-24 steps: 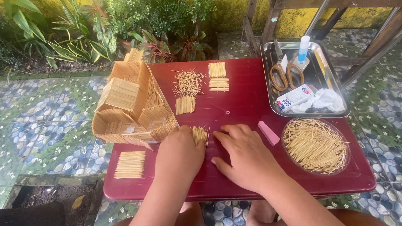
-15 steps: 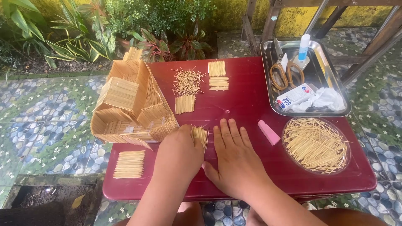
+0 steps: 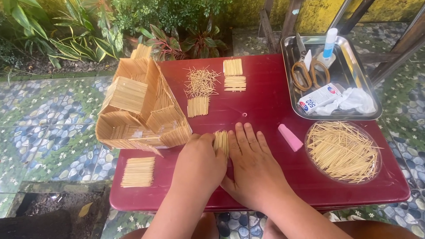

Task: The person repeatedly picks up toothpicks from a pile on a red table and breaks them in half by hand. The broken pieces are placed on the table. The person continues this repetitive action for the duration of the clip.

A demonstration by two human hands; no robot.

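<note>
The left hand and right hand lie on the red tabletop, bracketing a toothpick panel near the front edge. The left hand is loosely curled against the panel's left edge; the right hand is open and flat, fingers straight, against its right edge. Neither grips it. To do this step well, press both edges evenly, keep the sticks parallel and flat, and avoid buckling the row. Just left stands the toothpick house.

Containers: the round dish holds loose toothpicks. The steel tray holds scissors, a glue bottle, a small box and crumpled white tissue.
</note>
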